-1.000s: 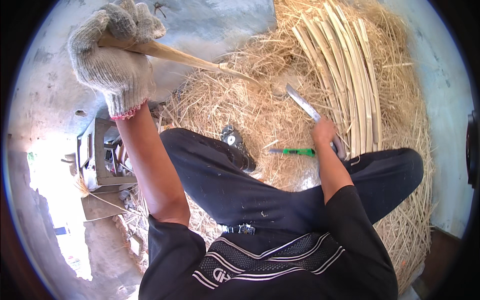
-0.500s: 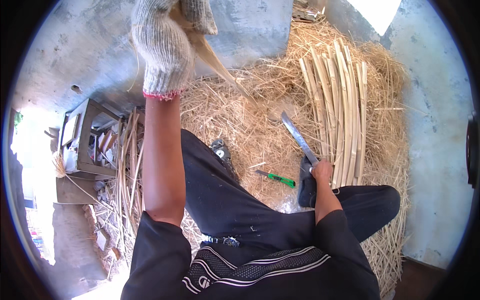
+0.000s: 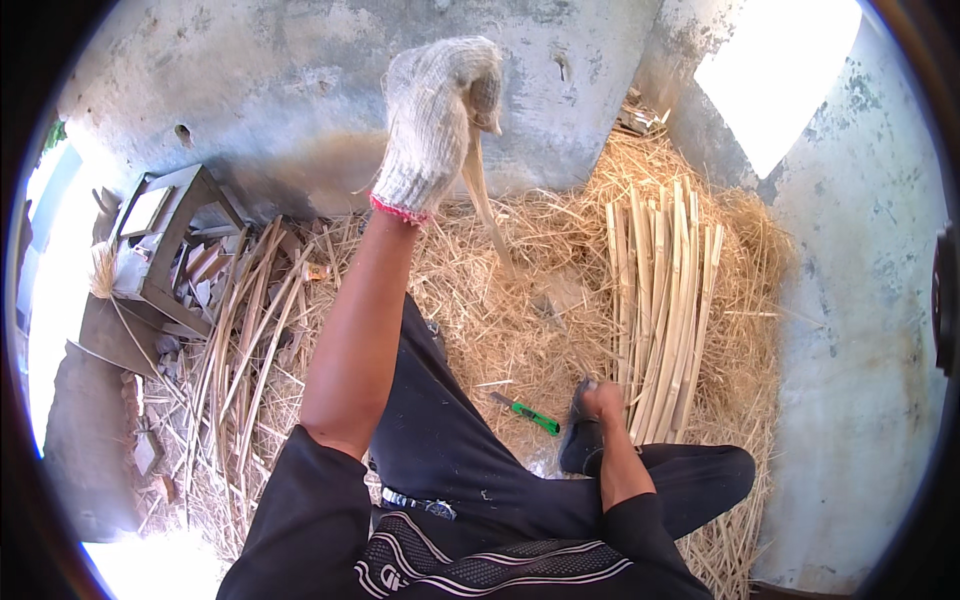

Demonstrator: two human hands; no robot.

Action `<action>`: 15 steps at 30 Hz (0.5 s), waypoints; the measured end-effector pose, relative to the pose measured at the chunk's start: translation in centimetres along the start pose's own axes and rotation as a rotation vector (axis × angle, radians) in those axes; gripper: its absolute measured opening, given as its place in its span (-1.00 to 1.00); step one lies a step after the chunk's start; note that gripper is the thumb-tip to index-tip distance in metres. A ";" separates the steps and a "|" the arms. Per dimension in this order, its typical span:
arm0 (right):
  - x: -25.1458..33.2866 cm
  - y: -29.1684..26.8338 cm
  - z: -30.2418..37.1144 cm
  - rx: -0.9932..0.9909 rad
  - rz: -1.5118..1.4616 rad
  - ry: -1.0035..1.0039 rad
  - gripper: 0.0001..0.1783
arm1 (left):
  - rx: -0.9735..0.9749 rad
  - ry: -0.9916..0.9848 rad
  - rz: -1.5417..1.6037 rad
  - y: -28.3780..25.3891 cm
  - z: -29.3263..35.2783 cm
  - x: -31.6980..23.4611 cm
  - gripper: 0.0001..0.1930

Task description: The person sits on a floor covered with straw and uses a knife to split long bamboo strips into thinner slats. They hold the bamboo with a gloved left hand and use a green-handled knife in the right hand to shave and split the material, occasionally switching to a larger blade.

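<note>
A whitish knit glove with a red cuff covers my left hand, raised high in front of the wall. Its fingers are closed round a thin pale strip of split bamboo, which hangs down toward the straw. My bare right hand is low, beside my dark shoe, closed on the handle of a long-bladed knife. The blade points away and toward the left, blurred against the straw. A green utility knife lies on the ground left of the shoe.
A bundle of long bamboo strips lies right of centre on heaped straw and shavings. More loose strips lean by a wooden frame at left. Grey walls enclose the far and right sides.
My left hand has moved rightward with the strip, which now hangs more steeply. My right hand keeps the knife low; its blade shows less clearly. The whole view has shifted upward.
</note>
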State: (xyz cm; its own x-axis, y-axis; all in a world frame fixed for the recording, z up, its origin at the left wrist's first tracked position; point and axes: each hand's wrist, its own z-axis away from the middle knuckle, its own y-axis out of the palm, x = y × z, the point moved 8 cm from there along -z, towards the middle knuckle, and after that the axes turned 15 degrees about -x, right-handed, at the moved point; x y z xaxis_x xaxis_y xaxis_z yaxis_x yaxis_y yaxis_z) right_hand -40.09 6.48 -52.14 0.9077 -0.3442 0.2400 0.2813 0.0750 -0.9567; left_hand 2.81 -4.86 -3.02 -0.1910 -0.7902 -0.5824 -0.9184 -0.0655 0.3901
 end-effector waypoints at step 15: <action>28.6 -21.8 13.6 -0.202 -0.726 -0.353 -0.48 | -0.078 0.043 -0.197 -1.0 -1.6 -1.6 -0.71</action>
State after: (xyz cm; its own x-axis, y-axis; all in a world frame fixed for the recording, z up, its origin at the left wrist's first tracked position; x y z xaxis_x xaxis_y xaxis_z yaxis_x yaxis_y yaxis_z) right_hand -15.97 7.73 -22.17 0.5760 0.0742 0.8141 0.8037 -0.2332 -0.5474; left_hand 4.55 -4.53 -1.32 0.0066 -0.7826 -0.6224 -0.9066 -0.2673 0.3264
